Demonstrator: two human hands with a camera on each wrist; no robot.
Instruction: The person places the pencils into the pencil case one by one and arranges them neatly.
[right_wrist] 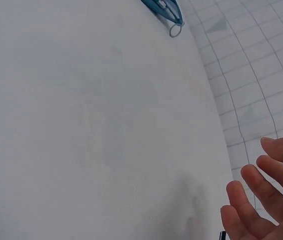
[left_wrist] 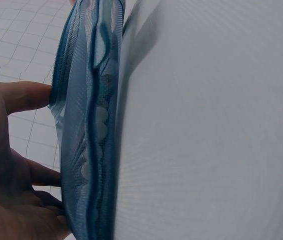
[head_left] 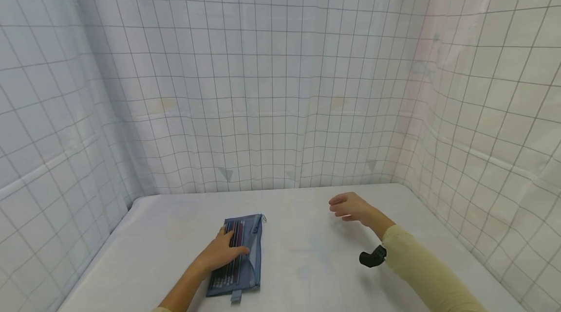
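A blue zip pencil pouch [head_left: 255,273] lies flat on the table's left half, with slim pencil-like sticks [head_left: 239,235] showing through its mesh front. My left hand [head_left: 219,252] rests on top of it, fingers spread and thumb reaching across toward the zipper side. In the left wrist view the pouch [left_wrist: 81,150] is seen edge-on, fingertips and thumb touching its upper face. Over the table's right side hovers my right hand [head_left: 352,207], fingers loosely bent and holding nothing. The right wrist view catches one pouch corner and its zipper ring [right_wrist: 175,30], apart from that hand [right_wrist: 269,202].
White cloth covers the table [head_left: 298,234]. White grid-patterned curtains [head_left: 271,83] stand behind it and along both sides. A black wrist camera [head_left: 373,256] sticks out from the right sleeve [head_left: 420,268].
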